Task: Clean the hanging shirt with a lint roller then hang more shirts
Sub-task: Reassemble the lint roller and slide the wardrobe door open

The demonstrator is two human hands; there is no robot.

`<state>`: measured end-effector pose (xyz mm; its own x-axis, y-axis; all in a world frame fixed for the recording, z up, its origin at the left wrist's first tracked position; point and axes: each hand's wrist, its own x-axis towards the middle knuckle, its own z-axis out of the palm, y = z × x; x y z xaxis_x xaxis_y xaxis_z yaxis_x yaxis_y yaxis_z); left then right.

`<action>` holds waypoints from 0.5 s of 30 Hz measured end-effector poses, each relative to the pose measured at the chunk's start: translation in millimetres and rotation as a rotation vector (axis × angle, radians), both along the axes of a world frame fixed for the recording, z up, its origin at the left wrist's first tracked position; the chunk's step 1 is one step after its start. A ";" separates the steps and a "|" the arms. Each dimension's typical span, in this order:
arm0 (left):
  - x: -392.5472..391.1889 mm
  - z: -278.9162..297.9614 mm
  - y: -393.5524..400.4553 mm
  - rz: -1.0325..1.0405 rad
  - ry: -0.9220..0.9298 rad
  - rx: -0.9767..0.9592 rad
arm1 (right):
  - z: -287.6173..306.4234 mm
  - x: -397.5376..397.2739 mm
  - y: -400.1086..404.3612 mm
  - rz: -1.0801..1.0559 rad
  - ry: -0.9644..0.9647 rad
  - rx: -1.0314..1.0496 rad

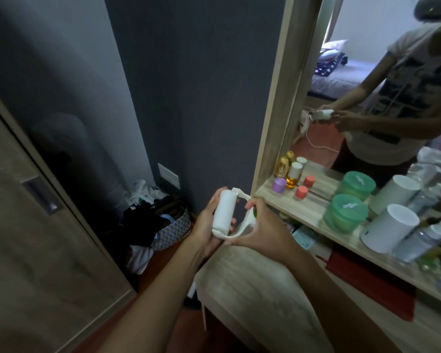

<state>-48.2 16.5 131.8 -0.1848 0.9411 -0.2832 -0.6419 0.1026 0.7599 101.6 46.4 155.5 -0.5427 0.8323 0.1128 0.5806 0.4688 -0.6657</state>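
Note:
I hold a white lint roller [224, 211] in front of me, above the corner of a wooden stool. My left hand [207, 225] wraps around its white roll from the left. My right hand [259, 229] grips the curved white handle, thumb at the lower end and fingers over the top. No hanging shirt shows in this view. A patterned basket [175, 229] heaped with dark and white clothes sits on the floor by the dark wall.
A wooden dresser shelf [313, 207] on the right carries small bottles, two green tubs [345, 212] and white cylinders below a mirror [367, 72]. A wardrobe door [36, 225] fills the left. The wooden stool [252, 289] stands below my arms.

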 end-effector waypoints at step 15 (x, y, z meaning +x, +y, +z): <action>17.3 2.2 -14.6 -0.178 0.199 0.087 | -17.6 -6.7 16.0 -0.121 0.412 -0.188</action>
<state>-30.9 1.9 134.0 -0.0583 0.9830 -0.1743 -0.4566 0.1290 0.8803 95.0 62.4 137.9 -0.3819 0.9137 0.1392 0.2936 0.2628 -0.9191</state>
